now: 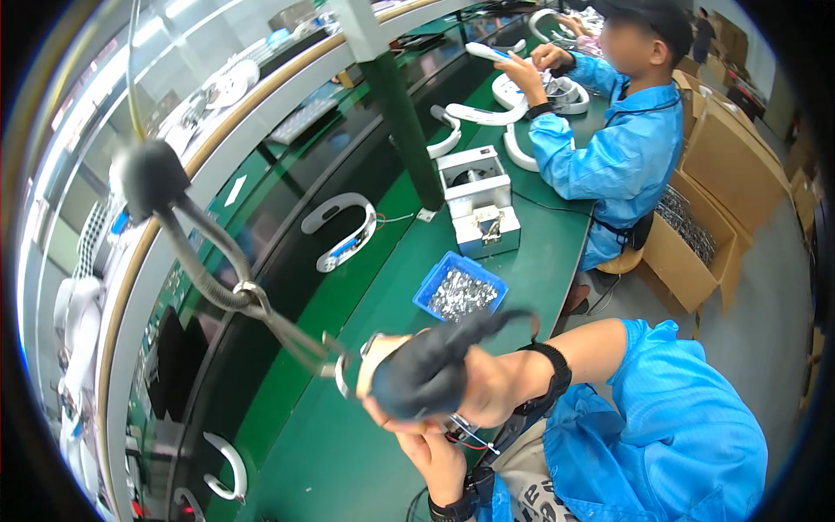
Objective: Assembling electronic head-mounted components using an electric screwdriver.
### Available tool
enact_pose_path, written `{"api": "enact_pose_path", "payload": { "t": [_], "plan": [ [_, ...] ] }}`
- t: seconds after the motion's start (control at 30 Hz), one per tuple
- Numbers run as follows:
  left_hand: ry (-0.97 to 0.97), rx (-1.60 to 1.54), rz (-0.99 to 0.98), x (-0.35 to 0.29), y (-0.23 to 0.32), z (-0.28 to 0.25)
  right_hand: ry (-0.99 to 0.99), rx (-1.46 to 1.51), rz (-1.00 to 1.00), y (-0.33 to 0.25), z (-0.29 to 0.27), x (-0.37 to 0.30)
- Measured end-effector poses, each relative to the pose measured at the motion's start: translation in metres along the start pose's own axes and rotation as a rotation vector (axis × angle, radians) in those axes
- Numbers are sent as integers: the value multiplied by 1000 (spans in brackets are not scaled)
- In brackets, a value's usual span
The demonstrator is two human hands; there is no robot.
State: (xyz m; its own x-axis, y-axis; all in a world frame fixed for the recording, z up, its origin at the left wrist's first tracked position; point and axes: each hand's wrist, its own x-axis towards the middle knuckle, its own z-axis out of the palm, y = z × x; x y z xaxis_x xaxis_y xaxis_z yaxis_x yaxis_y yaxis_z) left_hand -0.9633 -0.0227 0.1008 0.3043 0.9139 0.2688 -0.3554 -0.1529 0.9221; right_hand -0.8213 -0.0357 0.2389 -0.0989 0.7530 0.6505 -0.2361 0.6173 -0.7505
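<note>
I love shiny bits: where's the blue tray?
The blue tray is on the green bench, just right of the head view's centre, beside the boxy machine.

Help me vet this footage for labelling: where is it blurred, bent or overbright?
Head view, middle: the black tool looks smeared; head view, left: the black hanging knob is soft, while the blue bin is clearer; head view, upper left: lamps glare white, and the long shelf edge bows toward the dark rim.
</note>
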Motion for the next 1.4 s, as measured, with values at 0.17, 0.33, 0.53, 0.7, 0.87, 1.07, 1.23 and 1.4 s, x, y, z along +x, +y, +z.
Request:
{"api": "enact_pose_path", "payload": {
  "t": [0.17, 0.33, 0.53, 0.7, 0.87, 1.07, 1.23, 1.4],
  "plan": [
    [-151, -103, -108, 9, 32, 11, 509, -255, -210, -30, -102, -19],
    [-147, -169, -126, 12, 36, 27, 666, -251, -236, -6, -222, -31],
    [-171, -73, -136, 15, 38, 33, 675, -406, -218, 13, -244, -19],
    [-175, -46, -146, 13, 41, 38, 703, -446, -31, 10, -244, -22],
    [-214, -69, -142, 14, 42, 36, 718, -62, -82, 6, -215, -31],
    [-297, -83, -192, 19, 46, 40, 480, 239, -250, -41, -84, -14],
    [-293, -20, -109, 20, 42, 36, 254, 306, -273, -39, -28, -8],
    [-298, -47, -123, 18, 42, 33, 204, 322, -173, -30, -15, -5]
  ]
}}
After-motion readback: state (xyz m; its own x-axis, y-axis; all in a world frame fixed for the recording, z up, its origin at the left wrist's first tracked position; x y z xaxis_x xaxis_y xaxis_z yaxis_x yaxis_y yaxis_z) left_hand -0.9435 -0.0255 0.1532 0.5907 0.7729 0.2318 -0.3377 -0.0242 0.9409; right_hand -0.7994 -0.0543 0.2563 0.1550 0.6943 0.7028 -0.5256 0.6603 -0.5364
